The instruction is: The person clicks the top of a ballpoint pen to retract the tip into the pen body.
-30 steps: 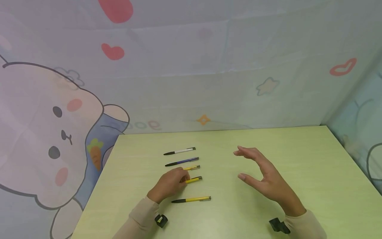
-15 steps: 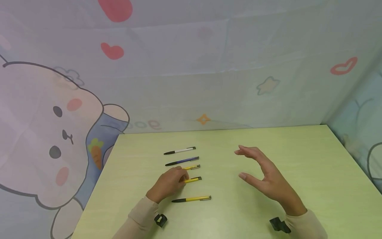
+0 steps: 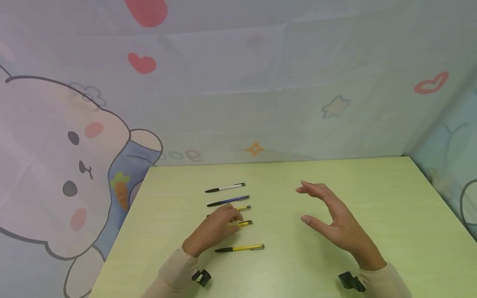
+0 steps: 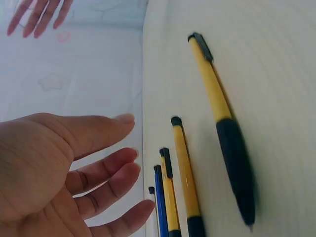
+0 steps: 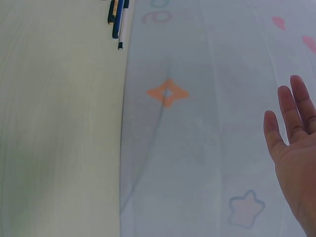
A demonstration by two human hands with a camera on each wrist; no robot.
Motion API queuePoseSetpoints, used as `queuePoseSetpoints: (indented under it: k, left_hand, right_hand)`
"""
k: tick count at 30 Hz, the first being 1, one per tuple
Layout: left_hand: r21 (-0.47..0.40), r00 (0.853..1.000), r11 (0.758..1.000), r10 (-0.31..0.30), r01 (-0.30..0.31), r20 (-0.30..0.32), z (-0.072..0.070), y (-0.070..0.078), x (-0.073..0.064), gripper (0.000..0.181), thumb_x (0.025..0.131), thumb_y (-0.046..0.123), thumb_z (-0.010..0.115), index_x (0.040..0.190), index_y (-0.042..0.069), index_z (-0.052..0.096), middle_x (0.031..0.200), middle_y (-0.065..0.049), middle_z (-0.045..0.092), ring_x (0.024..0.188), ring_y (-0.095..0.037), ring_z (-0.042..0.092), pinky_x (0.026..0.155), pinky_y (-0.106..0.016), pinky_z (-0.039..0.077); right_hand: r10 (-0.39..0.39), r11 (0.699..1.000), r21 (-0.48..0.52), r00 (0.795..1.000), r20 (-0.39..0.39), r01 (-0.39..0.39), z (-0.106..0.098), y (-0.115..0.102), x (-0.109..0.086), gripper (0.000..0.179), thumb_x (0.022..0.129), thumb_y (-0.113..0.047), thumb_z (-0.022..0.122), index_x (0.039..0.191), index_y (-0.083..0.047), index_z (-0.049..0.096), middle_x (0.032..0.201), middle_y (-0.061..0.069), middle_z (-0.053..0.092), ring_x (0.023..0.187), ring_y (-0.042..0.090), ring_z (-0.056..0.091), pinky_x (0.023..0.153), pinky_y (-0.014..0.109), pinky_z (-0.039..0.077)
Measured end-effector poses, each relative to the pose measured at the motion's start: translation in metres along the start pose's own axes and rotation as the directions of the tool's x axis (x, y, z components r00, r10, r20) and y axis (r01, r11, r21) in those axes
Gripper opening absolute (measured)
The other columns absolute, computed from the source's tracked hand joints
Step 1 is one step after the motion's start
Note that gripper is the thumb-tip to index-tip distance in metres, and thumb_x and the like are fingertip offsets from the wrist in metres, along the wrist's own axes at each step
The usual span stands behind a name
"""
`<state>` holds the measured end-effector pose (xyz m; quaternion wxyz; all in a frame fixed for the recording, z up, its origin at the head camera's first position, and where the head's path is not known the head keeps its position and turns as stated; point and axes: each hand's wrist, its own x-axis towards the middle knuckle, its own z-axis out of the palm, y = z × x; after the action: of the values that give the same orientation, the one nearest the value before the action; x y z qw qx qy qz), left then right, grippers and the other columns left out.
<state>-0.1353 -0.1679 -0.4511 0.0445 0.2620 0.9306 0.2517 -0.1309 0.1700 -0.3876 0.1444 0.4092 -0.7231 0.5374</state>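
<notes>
My left hand point(image 3: 213, 227) hovers over the middle of a row of pens, its thumb and fingers spread apart. The left wrist view shows nothing between those fingers point(image 4: 116, 170). Beneath the hand lies a yellow pen point(image 3: 245, 223), partly hidden by it. Just behind that is another yellow pen point(image 3: 244, 208), also partly covered. A third yellow pen point(image 3: 242, 248) lies nearest me, apart from the others. Farther back are a blue pen point(image 3: 232, 200) and a white pen point(image 3: 229, 188). To the right, my right hand point(image 3: 340, 225) is raised with thumb and fingers apart, holding nothing.
The pens lie roughly parallel on a pale yellow-green table point(image 3: 283, 273), black grips pointing left. A printed cloth point(image 3: 238, 82) with hearts and a cartoon animal hangs along the table's back edge. Another cloth point(image 3: 454, 145) hangs at the right side.
My left hand's fingers have spread and come off the second-nearest yellow pen, which stays on the table. The right hand keeps its pose, with only a slight shift in view.
</notes>
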Motion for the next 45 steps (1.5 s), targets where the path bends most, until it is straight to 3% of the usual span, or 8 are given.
queuePoseSetpoints:
  k: [10,20,31,45]
  left_hand:
    - [0.007,0.993,0.999,0.037,-0.038,0.113,0.004,0.016,-0.002,0.022,0.095,0.015,0.074,0.114,0.007,0.069,0.107,-0.005,0.065,0.099,-0.018,0.064,0.085,-0.026,0.055]
    - [0.054,0.992,0.999,0.002,-0.009,0.123,0.010,0.016,-0.007,0.020,0.092,0.016,0.076,0.111,0.010,0.071,0.103,0.000,0.065,0.095,-0.010,0.059,0.083,-0.025,0.054]
    - [0.099,0.992,0.995,0.016,-0.028,0.124,0.017,0.014,-0.010,0.022,0.091,0.021,0.079,0.109,0.011,0.071,0.099,0.002,0.064,0.090,-0.008,0.056,0.080,-0.024,0.052]
    - [0.119,0.991,0.993,0.010,-0.026,0.130,0.023,0.014,-0.012,0.021,0.090,0.020,0.079,0.107,0.012,0.072,0.099,0.002,0.064,0.089,-0.006,0.055,0.080,-0.023,0.052]
  right_hand:
    - [0.003,1.000,-0.011,1.000,-0.003,-0.003,0.000,0.000,0.000,0.077,0.076,0.019,0.071,0.147,0.006,0.043,0.133,0.012,0.060,0.128,0.022,0.054,0.111,0.025,0.039]
    - [0.016,1.000,-0.011,1.000,-0.001,-0.016,0.001,0.000,0.000,0.077,0.077,0.019,0.071,0.148,0.005,0.043,0.133,0.012,0.060,0.128,0.023,0.053,0.111,0.025,0.039]
    - [-0.011,1.000,0.000,1.000,0.014,0.011,0.002,0.035,-0.014,0.079,0.080,0.010,0.076,0.150,0.004,0.040,0.137,0.013,0.059,0.131,0.024,0.052,0.112,0.028,0.038]
    - [-0.001,1.000,0.001,1.000,-0.003,0.001,0.001,0.003,-0.001,0.077,0.077,0.019,0.071,0.147,0.007,0.042,0.134,0.013,0.060,0.129,0.023,0.053,0.111,0.025,0.038]
